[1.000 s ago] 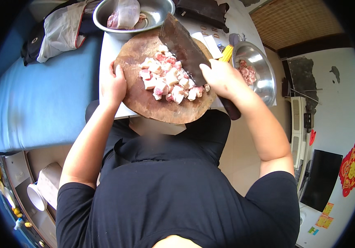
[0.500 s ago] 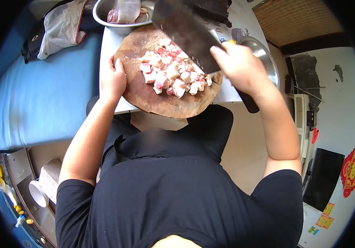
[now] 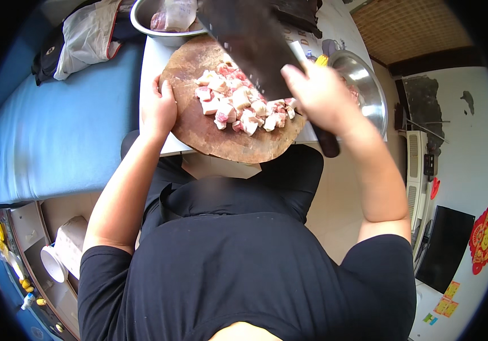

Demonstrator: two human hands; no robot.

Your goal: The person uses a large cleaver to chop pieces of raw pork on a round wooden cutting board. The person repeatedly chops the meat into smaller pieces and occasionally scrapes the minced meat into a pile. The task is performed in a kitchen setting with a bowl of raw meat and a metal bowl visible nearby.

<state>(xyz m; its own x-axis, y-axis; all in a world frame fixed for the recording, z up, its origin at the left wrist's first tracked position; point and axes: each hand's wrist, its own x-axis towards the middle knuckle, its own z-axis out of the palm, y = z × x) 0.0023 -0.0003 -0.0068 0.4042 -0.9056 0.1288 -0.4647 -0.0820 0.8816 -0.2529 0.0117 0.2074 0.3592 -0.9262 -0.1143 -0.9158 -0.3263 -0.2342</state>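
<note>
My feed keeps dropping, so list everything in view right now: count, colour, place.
chopping board: one, round, brown wood, on the white table's near edge.
meat cubes: a pile, pink and white, mid-board.
cleaver: one, broad dark blade, raised above the board.
metal bowl: one, silver, behind the board, holding bagged meat.
second metal bowl: one, silver, right of the board.
white table: one, under board and bowls.
blue cover: one, left of the table.
bags: a grey and a black one, on the blue cover.
left hand: resting on the board's left rim.
right hand: grip closed on the cleaver's handle.
</note>
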